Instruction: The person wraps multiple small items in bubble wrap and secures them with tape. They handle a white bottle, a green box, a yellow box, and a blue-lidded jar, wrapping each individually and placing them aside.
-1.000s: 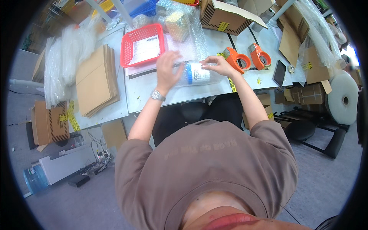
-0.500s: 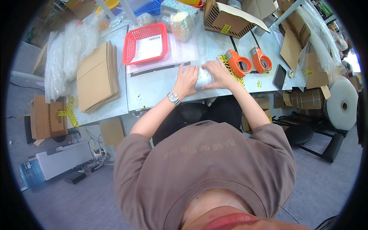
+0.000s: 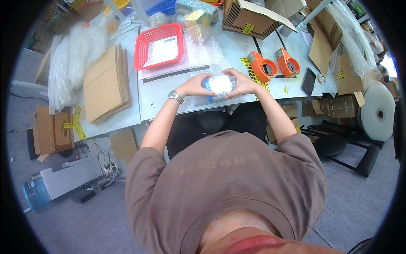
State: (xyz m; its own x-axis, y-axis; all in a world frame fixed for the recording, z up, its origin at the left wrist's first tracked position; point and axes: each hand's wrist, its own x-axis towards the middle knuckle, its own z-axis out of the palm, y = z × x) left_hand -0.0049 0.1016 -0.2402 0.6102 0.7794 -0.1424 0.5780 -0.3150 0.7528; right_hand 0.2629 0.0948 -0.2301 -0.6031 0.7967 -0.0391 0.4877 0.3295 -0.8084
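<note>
A white-and-blue cylindrical container [image 3: 220, 86] lies sideways near the table's front edge, with clear bubble wrap about it. My left hand [image 3: 195, 86] grips its left end, thumb on the near side and fingers reaching round the far side. Around the right end curl the fingers of my right hand [image 3: 244, 83], the thumb again nearest me. Beyond the container a sheet of bubble wrap [image 3: 202, 51] stretches flat toward the back of the table. The far fingertips of both hands are partly hidden.
Left of the wrap stands a red basket [image 3: 137, 55] holding a printed sheet, beside stacked flat cardboard [image 3: 102, 82]. To the right are two orange tape dispensers [image 3: 256, 67], a phone [image 3: 308, 82] and an open carton [image 3: 239, 21]. A bubble wrap roll [image 3: 374, 122] stands farther right.
My hands have spread apart to the container's two ends, the left one shifting left, so its blue-and-white side shows. The bubble wrap beyond now lies flatter and more spread out.
</note>
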